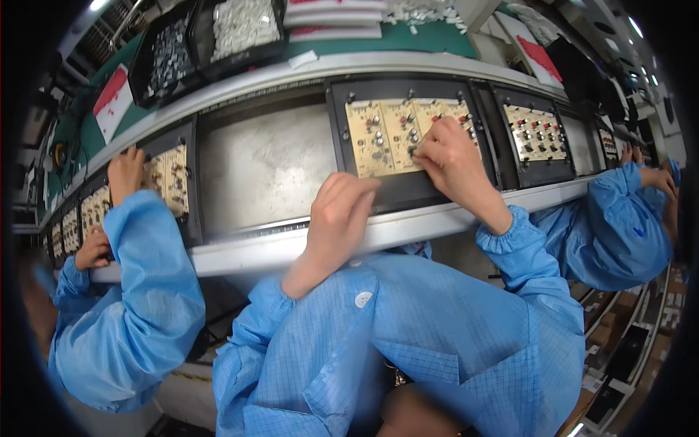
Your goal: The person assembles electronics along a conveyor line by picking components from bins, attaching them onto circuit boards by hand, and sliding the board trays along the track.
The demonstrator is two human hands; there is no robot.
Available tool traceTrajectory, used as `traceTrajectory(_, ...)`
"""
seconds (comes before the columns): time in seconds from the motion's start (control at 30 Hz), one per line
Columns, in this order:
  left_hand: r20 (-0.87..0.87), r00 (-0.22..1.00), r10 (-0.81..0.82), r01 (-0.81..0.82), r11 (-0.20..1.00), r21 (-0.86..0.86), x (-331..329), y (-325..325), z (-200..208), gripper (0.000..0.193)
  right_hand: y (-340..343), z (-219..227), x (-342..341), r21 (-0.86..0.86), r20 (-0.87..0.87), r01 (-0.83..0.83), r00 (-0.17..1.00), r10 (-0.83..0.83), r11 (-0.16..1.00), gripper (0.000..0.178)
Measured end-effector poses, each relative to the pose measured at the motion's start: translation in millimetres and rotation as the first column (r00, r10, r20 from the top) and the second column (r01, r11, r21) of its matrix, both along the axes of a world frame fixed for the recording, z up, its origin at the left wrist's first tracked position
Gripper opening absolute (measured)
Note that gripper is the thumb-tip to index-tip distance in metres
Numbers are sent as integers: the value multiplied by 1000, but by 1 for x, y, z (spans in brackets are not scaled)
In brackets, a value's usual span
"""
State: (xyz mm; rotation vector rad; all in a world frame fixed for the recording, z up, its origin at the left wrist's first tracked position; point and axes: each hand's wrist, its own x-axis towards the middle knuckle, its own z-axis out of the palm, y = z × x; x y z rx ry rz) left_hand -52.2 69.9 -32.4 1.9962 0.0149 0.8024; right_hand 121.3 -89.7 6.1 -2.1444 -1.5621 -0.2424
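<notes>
A panel of tan circuit boards (370, 127) lies in a black carrier frame (408, 195) on the conveyor in front of me. Small cylindrical, red and dark parts stand on the boards. Over the right half of the panel is my right hand (457, 162), its thumb and fingertips pinched together close to the board surface; what they grip is hidden. My left hand (336, 222) hovers by the carrier's near left corner, slightly blurred, with fingers bent and drawn together. Whatever may be between those fingers cannot be made out.
Black bins (244, 33) of small white and grey parts stand beyond the metal rail (291, 69). Another loaded carrier (539, 135) sits to the right. Co-workers in blue sleeves (149, 247) work close by on both sides, the left one's hand (125, 175) over more boards.
</notes>
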Motion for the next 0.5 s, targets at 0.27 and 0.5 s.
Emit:
traceTrajectory(0.27, -69, 997, -44, 48, 997, 56, 10, -10, 2, 10, -22, -8, 10, 2, 83, -21, 996, 21, 1000, 21)
traceTrajectory(0.5, -51, 989, -136, 143, 970, 197, 39, -43, 9, 15, -103, 39, 88, 221, 207, 185, 951, -231, 958, 23)
